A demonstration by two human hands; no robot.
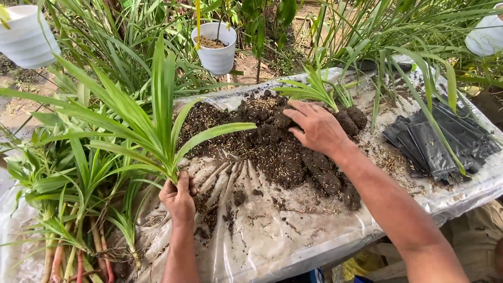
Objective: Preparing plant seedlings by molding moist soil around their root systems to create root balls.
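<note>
My left hand (178,197) is closed around the base of a green long-leaved seedling (152,126), holding it upright over the plastic sheet (277,236). My right hand (316,127) rests palm down, fingers spread, on a pile of dark soil mixed with husks (264,141) in the middle of the sheet. A smaller seedling (317,89) with a clump of soil at its roots lies just behind my right hand.
A heap of uprooted seedlings with reddish stems (68,225) lies at the left. A stack of black plastic nursery bags (440,141) sits at the right. White pots (215,47) (23,36) (487,34) stand among grassy plants behind the sheet.
</note>
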